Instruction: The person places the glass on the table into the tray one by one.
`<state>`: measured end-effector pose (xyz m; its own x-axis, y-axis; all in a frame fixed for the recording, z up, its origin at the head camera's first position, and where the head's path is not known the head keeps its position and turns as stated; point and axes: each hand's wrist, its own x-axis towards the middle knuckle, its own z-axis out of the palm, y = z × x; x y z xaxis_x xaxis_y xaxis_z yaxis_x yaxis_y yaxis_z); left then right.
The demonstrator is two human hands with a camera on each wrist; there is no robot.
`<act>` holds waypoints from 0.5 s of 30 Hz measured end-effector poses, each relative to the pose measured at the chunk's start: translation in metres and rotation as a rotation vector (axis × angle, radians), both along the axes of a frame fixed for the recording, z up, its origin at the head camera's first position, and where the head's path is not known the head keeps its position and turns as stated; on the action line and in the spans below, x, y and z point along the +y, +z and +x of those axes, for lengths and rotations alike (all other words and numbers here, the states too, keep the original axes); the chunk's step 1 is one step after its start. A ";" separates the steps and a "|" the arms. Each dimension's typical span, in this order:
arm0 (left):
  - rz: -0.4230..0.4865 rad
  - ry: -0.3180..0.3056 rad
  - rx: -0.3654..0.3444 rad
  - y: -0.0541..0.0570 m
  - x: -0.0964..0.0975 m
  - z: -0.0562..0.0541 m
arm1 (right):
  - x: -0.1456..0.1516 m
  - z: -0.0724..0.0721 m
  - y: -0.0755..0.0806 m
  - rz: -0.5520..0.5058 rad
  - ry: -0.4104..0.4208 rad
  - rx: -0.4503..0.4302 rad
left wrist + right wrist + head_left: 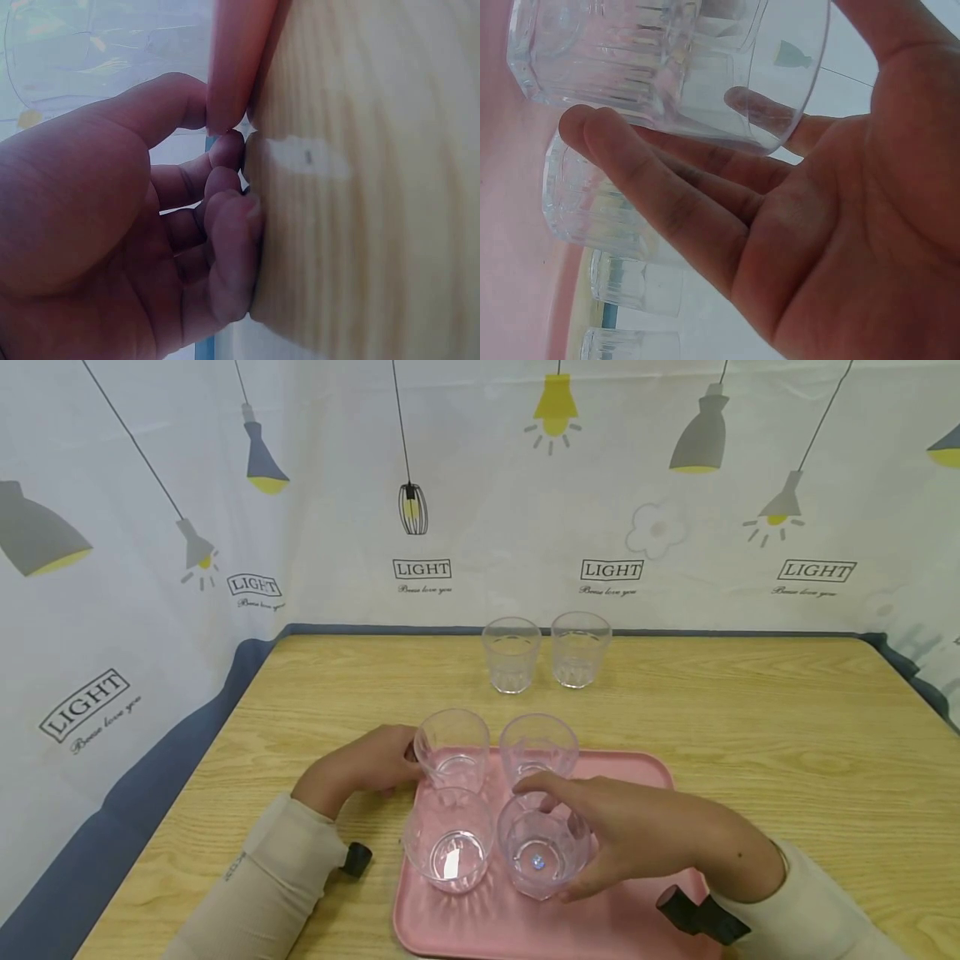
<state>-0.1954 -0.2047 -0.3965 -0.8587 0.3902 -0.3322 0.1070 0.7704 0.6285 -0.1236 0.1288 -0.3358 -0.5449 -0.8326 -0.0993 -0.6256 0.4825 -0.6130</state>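
A pink tray (637,918) lies on the table with several clear tumblers on it. My left hand (384,758) is at its far left corner beside the far left tumbler (452,743). In the left wrist view the thumb of my left hand (112,225) rests on the tray's edge (238,67), its other fingers curled low against the tabletop. My right hand (633,827) holds the near right tumbler (542,852) from the right, fingers and thumb around its sides. The near left tumbler (450,839) and far right tumbler (538,747) stand upright beside it.
Two more clear tumblers, a left one (512,656) and a right one (581,650), stand on the wooden table (787,735) behind the tray. A white curtain (510,510) printed with lamps hangs along the table's back and left edges.
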 end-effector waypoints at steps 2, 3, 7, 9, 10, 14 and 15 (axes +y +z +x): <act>0.000 0.001 0.000 0.000 0.000 0.000 | 0.000 0.000 0.000 -0.003 0.000 -0.002; 0.000 0.001 0.000 0.000 0.000 0.000 | 0.000 0.000 0.000 -0.005 0.000 -0.001; -0.003 0.004 -0.005 -0.001 -0.001 0.000 | 0.000 0.000 0.000 -0.009 0.001 -0.004; -0.002 0.004 -0.005 -0.001 0.000 0.000 | 0.000 0.000 0.000 -0.011 0.001 -0.006; -0.001 0.005 -0.007 -0.001 0.000 0.000 | 0.000 0.000 0.000 -0.011 0.000 -0.009; -0.002 0.004 -0.005 0.000 0.000 0.000 | 0.000 0.000 0.000 -0.008 -0.003 -0.008; -0.003 0.005 -0.005 0.000 0.000 0.000 | 0.000 0.000 0.000 -0.006 -0.004 -0.007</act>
<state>-0.1954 -0.2047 -0.3963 -0.8591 0.3846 -0.3376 0.0999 0.7730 0.6265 -0.1234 0.1287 -0.3358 -0.5474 -0.8311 -0.0983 -0.6193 0.4813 -0.6203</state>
